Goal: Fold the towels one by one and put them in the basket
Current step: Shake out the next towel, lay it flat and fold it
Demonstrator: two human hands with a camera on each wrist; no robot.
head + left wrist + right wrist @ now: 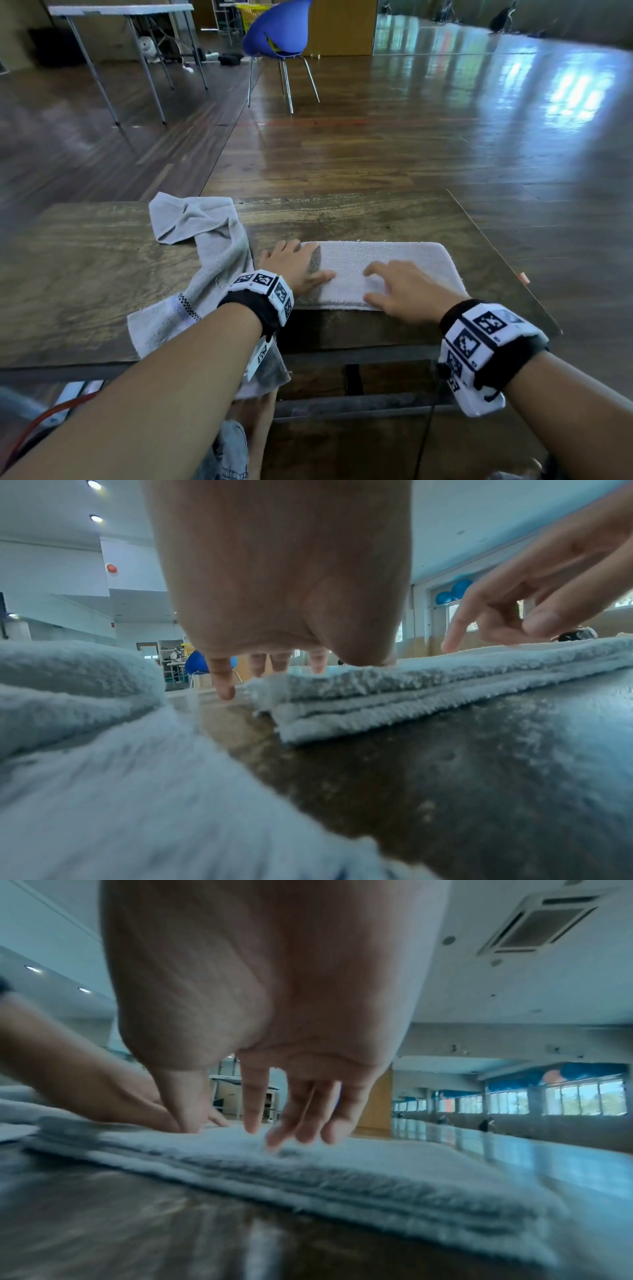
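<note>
A pale folded towel [380, 270] lies flat as a long strip on the wooden table [89, 260]; its stacked layers show in the left wrist view [394, 693] and the right wrist view [308, 1172]. My left hand [294, 265] presses flat on the towel's left end, fingers straight. My right hand [400, 291] rests on the towel's middle with spread fingers [274, 1137]. A second, crumpled grey towel [212, 253] lies to the left and hangs over the table's near edge under my left forearm. No basket is clearly in view.
The table's right edge [500, 260] runs close beside the folded towel. A blue chair [277, 34] and a folding table [120, 13] stand on the wooden floor beyond. An orange cable [44, 418] lies at lower left.
</note>
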